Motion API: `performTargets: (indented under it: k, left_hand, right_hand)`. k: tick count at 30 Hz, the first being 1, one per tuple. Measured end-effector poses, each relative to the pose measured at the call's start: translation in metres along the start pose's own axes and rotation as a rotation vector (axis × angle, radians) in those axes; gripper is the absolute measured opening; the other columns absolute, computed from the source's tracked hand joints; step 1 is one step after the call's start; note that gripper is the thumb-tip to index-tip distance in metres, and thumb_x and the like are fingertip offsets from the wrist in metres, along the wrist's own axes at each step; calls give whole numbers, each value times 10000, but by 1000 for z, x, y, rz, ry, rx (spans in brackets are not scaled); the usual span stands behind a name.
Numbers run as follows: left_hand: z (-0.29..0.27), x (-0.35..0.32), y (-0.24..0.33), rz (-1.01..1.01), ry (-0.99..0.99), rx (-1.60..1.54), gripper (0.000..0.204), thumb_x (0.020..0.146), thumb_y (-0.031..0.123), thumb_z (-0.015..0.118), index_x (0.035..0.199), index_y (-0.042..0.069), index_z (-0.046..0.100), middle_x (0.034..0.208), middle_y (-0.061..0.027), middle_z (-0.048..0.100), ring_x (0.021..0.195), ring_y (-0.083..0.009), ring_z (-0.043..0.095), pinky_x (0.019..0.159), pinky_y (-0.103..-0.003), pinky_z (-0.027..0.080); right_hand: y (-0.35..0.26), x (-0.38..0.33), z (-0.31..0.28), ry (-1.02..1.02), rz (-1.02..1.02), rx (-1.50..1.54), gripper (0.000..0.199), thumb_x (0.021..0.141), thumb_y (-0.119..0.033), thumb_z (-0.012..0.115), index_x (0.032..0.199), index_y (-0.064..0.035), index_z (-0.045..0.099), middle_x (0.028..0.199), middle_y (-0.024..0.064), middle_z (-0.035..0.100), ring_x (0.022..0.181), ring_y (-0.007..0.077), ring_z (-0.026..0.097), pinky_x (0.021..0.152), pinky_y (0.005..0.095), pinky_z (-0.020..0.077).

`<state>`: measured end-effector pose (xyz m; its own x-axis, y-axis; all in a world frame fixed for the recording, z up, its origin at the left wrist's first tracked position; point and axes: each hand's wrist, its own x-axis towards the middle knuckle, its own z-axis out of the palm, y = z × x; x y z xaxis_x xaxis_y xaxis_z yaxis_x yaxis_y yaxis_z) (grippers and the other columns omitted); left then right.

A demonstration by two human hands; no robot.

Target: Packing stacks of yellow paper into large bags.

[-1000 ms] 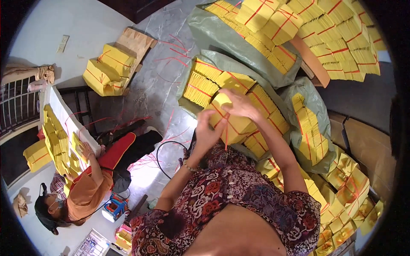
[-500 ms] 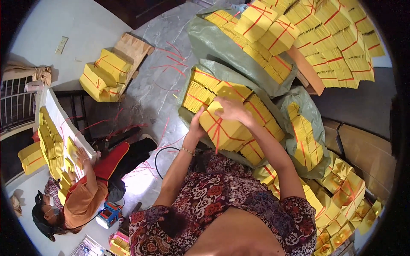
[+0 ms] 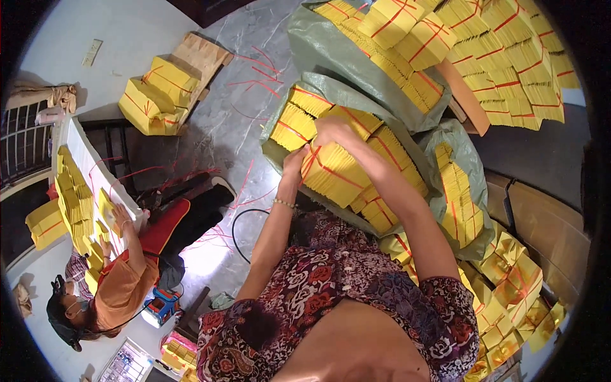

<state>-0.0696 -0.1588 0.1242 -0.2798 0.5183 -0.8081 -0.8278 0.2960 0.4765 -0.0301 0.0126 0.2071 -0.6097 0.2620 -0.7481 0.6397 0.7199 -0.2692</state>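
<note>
A bundle of yellow paper tied with red string sits on top of other yellow bundles inside a green woven sack. My left hand grips the bundle's left edge, with the thumb near the red string. At its far edge, my right hand is closed over the bundle, its fingertips partly hidden. Other tied bundles are packed against it within the same sack.
Behind stands another filled green sack, with a smaller sack to the right. Stacked yellow bundles rise at the far right. At left, a person handles yellow paper on a white table. Red string scraps litter the floor.
The held bundle has tilted and settled lower among the others in the sack. Both hands have moved up toward its far edge, and my right fingers have curled in.
</note>
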Motion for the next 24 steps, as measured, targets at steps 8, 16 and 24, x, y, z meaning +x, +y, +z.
performTargets:
  k: [8,16,24]
  left_hand:
    - [17,-2,-17,-125,49,-322,281,921,171,450,1090,-19,570,1051,-142,628,932,-233,619,826,-342,505]
    - [-18,44,-47,-72,-87,-352,319,908,127,420,1136,-56,547,1064,-165,626,937,-245,624,856,-346,499]
    - [-29,44,-42,-25,-210,-280,350,929,211,454,1152,-37,558,1099,-137,624,977,-236,612,849,-357,496]
  right_hand:
    - [22,-11,4,41,5,-22,495,632,-407,683,929,-12,686,932,194,667,886,319,655,762,400,517]
    - [6,3,3,20,47,-54,458,689,-350,605,1002,-25,678,1024,204,648,946,318,642,788,394,510]
    - [48,15,10,50,94,469,456,787,-359,490,1093,-55,638,1132,195,606,1036,321,603,837,411,470]
